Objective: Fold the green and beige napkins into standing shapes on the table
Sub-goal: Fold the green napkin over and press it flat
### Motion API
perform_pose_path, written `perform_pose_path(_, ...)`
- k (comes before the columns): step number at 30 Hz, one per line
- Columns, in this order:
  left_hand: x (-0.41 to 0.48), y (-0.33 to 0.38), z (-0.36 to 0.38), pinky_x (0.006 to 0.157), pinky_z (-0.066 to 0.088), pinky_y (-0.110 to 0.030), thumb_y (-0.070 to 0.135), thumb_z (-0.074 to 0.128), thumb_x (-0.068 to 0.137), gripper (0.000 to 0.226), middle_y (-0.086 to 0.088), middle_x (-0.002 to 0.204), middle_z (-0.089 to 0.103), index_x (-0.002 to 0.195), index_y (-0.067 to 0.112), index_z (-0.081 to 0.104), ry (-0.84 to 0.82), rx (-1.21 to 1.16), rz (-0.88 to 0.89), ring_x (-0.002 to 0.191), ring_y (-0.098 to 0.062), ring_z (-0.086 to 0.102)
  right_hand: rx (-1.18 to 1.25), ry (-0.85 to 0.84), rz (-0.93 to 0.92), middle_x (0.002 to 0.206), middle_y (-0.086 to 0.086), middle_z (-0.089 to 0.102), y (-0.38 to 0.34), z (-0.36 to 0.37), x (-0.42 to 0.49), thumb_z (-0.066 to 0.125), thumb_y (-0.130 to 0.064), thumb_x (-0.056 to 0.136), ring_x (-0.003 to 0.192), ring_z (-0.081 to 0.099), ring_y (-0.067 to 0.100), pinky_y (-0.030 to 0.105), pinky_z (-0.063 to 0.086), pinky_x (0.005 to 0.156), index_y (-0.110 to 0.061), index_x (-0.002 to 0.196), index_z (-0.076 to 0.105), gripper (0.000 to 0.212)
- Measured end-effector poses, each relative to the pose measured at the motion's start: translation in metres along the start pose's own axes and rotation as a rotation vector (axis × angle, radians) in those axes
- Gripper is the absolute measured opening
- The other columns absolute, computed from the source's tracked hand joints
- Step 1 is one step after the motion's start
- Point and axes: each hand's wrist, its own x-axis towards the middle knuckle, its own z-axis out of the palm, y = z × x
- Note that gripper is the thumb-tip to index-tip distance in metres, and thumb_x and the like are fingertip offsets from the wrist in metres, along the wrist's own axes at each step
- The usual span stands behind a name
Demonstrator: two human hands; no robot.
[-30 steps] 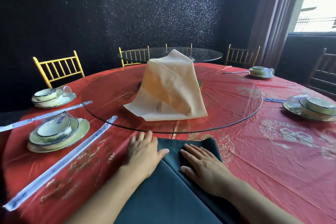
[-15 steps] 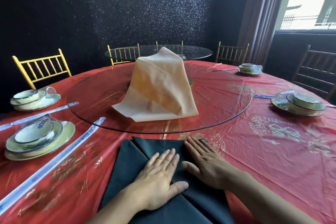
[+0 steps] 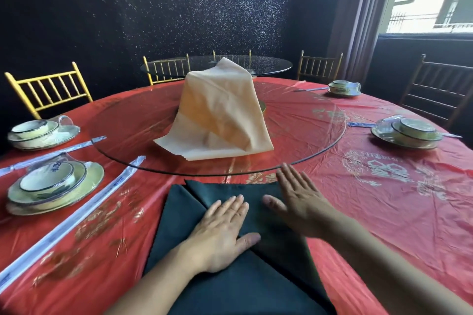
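The dark green napkin (image 3: 184, 215) lies flat on the red tablecloth (image 3: 384, 212) at the near edge, partly folded with two layers meeting at a diagonal crease. My left hand (image 3: 222, 233) presses flat on its middle, fingers straight. My right hand (image 3: 299, 197) lies flat on the napkin's far right part, fingers spread toward the glass turntable. The beige napkin (image 3: 220, 115) stands draped in a tall peak on the glass turntable (image 3: 320, 135) at the table's centre.
Place settings of plates and bowls sit at the left (image 3: 51, 184), far left (image 3: 38, 130), right (image 3: 409, 130) and far right (image 3: 343, 87). Wrapped chopsticks (image 3: 76, 215) lie left of the green napkin. Gold chairs (image 3: 48, 87) ring the table.
My left hand slid back from the napkin's far left edge to its middle. My right hand moved outward to the right over the cloth. A folded flap now shows at the far left.
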Motion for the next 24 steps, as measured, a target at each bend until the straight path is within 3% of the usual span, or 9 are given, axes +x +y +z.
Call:
perform_pose_path(3,0.001,0.0,0.001,0.116,-0.012,-0.03,0.054,0.016,0.096,0.068,0.001,0.156,-0.016,0.149,0.017,-0.004,0.014,0.018,-0.004,0.139,-0.006,-0.022,-0.002,-0.018,-0.109,0.155,0.007,-0.013,-0.041,0.006,-0.032,-0.024,-0.074,0.05,0.142,-0.015,0.015,0.024,-0.016,0.107,-0.009,0.147,-0.003,0.119)
perform_pose_path(5,0.002,-0.001,0.001,0.115,-0.014,-0.028,0.067,0.004,0.087,0.08,0.0,0.156,-0.016,0.148,0.017,-0.006,0.007,0.032,0.007,0.139,-0.005,-0.021,0.015,0.006,-0.1,0.156,0.01,-0.001,-0.055,0.023,-0.047,-0.015,-0.075,0.061,0.142,-0.008,0.014,0.025,-0.012,0.112,-0.005,0.147,0.01,0.114)
perform_pose_path(6,0.002,-0.001,0.002,0.114,-0.014,-0.028,0.078,-0.009,0.072,0.097,0.0,0.156,-0.015,0.148,0.017,-0.006,0.014,0.027,0.023,0.14,-0.006,-0.02,-0.048,0.025,-0.087,0.153,0.014,0.018,-0.055,0.03,-0.05,-0.01,-0.076,0.071,0.141,0.006,0.015,0.027,-0.002,0.116,-0.002,0.142,0.028,0.11)
perform_pose_path(8,0.001,-0.001,0.0,0.114,-0.013,-0.029,0.083,-0.025,0.049,0.121,0.001,0.156,-0.015,0.148,0.017,-0.006,0.019,0.016,0.029,0.142,-0.008,-0.018,-0.07,-0.027,0.006,0.129,0.011,0.057,-0.049,0.04,-0.053,0.004,-0.071,0.087,0.127,0.044,0.013,0.028,0.023,0.105,-0.006,0.119,0.062,0.093)
perform_pose_path(10,0.002,0.0,0.0,0.115,-0.013,-0.03,0.078,-0.011,0.068,0.101,0.0,0.156,-0.015,0.148,0.016,-0.006,0.019,0.022,0.021,0.142,-0.009,-0.017,-0.086,-0.021,0.016,0.118,0.007,0.065,-0.046,0.046,-0.056,0.008,-0.067,0.09,0.115,0.058,0.014,0.029,0.027,0.098,-0.009,0.11,0.069,0.086)
perform_pose_path(13,0.0,0.002,-0.003,0.117,-0.012,-0.031,0.059,0.017,0.093,0.075,-0.001,0.156,-0.015,0.148,0.015,-0.006,0.002,0.011,0.004,0.142,-0.009,-0.017,-0.136,-0.046,0.025,0.121,0.01,0.063,-0.042,0.04,-0.069,0.01,-0.068,0.09,0.116,0.057,0.018,0.03,0.02,0.1,-0.007,0.113,0.067,0.086)
perform_pose_path(18,0.0,0.002,-0.003,0.116,-0.013,-0.031,0.059,0.018,0.093,0.075,-0.002,0.156,-0.016,0.148,0.015,-0.007,-0.019,0.015,0.0,0.142,-0.01,-0.017,-0.166,0.061,-0.06,0.137,0.015,0.046,-0.022,0.042,-0.104,0.016,-0.071,0.088,0.138,0.019,0.019,0.028,0.017,0.106,-0.003,0.128,0.046,0.085)
perform_pose_path(22,0.0,0.002,-0.003,0.115,-0.015,-0.03,0.072,0.004,0.078,0.09,-0.001,0.156,-0.017,0.148,0.016,-0.007,-0.023,0.004,0.008,0.142,-0.009,-0.019,-0.179,0.036,-0.137,0.152,0.009,0.018,-0.004,0.046,-0.128,0.017,-0.062,0.092,0.137,0.018,0.017,0.028,0.016,0.109,-0.006,0.145,0.019,0.076)
perform_pose_path(24,0.001,0.001,-0.002,0.116,-0.014,-0.031,0.069,0.008,0.084,0.084,-0.001,0.156,-0.017,0.148,0.017,-0.008,-0.014,0.002,0.004,0.142,-0.009,-0.019,-0.18,-0.063,-0.125,0.155,0.003,0.017,0.003,0.038,-0.132,0.013,-0.052,0.096,0.139,0.019,0.016,0.026,0.012,0.11,-0.01,0.145,0.02,0.066)
